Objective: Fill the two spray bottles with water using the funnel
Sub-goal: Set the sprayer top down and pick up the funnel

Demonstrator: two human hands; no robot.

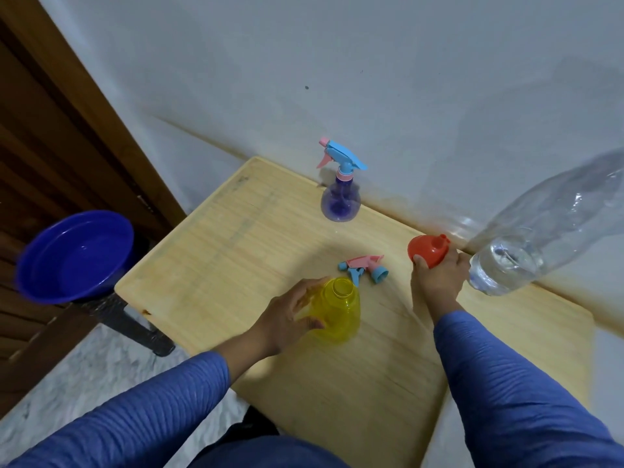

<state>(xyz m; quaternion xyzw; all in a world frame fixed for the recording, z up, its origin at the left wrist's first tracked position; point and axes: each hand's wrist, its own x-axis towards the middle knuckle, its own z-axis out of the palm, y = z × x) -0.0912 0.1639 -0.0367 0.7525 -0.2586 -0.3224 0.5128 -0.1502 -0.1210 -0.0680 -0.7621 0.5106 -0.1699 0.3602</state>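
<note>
Item: 1 yellow bottle [337, 309], translucent plastic, uncapped, upright at table [236, 238] centre; left hand [290, 315] curls round it. Right hand [437, 282] grips the funnel [427, 251], red, conical, spout up. Purple bottle [340, 201], capped, near wall. Advice: invert funnel, seat spout squarely in neck, steady the bottle.

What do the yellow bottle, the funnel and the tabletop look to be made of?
Yellow bottle: translucent plastic, glossy; the fingers show through its wall. Funnel: opaque orange-red plastic, smooth, probably moulded. Table: pale wood or wood-look laminate, matte, with fine straight grain lines; I cannot tell which.
</note>
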